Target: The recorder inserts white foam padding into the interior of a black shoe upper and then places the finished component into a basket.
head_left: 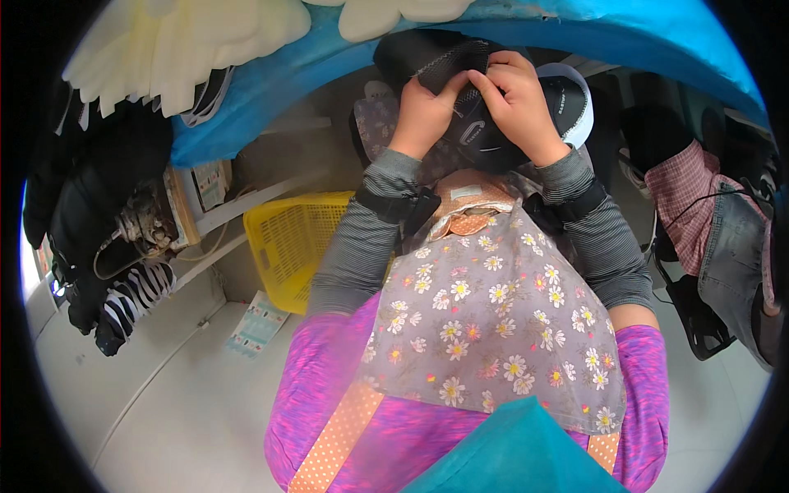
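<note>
Above the lap, close under a curved blue surface [575, 29], both hands work at a black shoe upper [493, 135] made of mesh fabric with a pale blue-white rim at its right side. The left hand [425, 112] is curled nearly closed, its fingertips pinching a fold of the dark mesh, and the right hand [516, 100] is likewise closed over the same fold, thumb and fingers pressed on the material just beside the left hand, so the two touch. The person wears grey striped sleeves [362, 238] with black wrist bands, a grey floral apron [493, 320] and purple clothing beneath. At the left, below the blue surface, a yellow plastic basket [292, 238] stands on a pale floor [164, 394], with a small printed card [256, 324] lying just beside it. Further left hang dark garments and a black-and-white striped cloth [136, 300]. White padded shapes [189, 41] rest on the blue surface at the upper left. At the right edge another person's legs in a checked cloth and jeans [715, 222] sit well apart.
</note>
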`<state>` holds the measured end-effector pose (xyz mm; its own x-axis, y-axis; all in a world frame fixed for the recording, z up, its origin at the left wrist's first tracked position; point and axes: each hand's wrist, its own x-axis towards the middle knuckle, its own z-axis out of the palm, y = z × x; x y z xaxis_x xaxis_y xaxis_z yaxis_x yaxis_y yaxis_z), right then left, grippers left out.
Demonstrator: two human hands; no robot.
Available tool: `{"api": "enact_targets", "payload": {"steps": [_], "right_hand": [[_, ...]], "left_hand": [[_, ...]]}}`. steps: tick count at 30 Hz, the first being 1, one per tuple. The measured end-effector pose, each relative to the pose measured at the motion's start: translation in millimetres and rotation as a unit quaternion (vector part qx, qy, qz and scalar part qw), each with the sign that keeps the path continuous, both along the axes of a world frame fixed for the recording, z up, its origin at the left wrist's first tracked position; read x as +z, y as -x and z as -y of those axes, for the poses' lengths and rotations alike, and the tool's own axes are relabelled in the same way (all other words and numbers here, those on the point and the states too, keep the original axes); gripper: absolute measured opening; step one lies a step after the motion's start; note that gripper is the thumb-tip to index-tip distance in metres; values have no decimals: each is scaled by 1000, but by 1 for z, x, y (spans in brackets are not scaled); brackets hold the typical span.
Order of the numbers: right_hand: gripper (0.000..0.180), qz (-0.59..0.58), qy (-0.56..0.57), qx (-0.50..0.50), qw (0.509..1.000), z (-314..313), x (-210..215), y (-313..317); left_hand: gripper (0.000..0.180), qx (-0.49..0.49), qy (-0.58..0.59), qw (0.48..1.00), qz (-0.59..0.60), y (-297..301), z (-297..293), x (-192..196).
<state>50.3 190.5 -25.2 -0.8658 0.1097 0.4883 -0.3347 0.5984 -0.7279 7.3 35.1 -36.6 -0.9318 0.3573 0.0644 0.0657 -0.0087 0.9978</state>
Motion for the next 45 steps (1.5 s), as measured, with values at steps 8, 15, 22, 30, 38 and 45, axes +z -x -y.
{"api": "enact_targets", "payload": {"steps": [8,15,22,30,38,45], "right_hand": [[26,7,9,-5,1000,1,-3,-1],[26,100,245,19,964,-3,0,-9],[28,103,175,-11,979,-4,-26,0],[26,39,-29,-7,999,-20,-19,6],[23,67,253,-130,956,-48,-44,-76],[46,411,615,93,667,-60,-73,-119]], "left_hand": [[22,-2,-7,1000,11,0,0,3],[29,-21,143,987,-75,5,-3,45],[26,-77,127,986,-72,16,-8,27],[28,-45,136,989,-32,10,-7,17],[42,72,-10,937,342,-4,10,37],[29,40,-63,990,120,-25,32,41]]}}
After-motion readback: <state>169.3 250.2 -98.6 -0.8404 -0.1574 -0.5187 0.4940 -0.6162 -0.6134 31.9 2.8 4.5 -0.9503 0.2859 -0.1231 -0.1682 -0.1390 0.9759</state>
